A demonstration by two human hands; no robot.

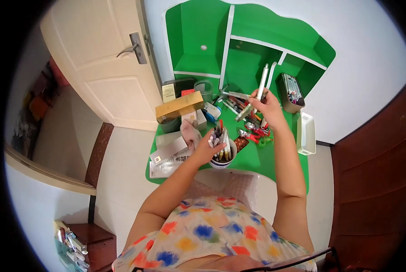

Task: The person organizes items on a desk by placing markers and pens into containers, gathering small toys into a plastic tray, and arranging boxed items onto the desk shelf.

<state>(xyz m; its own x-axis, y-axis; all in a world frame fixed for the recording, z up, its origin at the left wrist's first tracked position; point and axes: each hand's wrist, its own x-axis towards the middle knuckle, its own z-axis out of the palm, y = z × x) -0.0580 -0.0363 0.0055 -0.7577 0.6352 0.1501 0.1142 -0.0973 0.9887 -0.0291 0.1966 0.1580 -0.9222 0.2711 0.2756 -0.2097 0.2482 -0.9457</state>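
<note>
At the front of the green desk stands a round white cup (pixel 221 163) full of pens and markers (pixel 222 144). My left hand (pixel 206 148) is closed around pens at the cup's left side. Further back, my right hand (pixel 267 108) is closed on a white pen (pixel 262 81) that points up, with another light pen or tool angled down from the fingers. Below that hand lies a loose pile of pens (pixel 232 106). Red-handled scissors (pixel 256 134) and a green item (pixel 262 141) lie just in front of the pile.
Boxes, among them a gold one (pixel 179 107), crowd the desk's left side, near a clear cup (pixel 203 89). On the right are a dark pen container (pixel 291 93) and a white tray (pixel 306 133). Green shelves (pixel 257 54) rise behind; a door (pixel 103 59) stands left.
</note>
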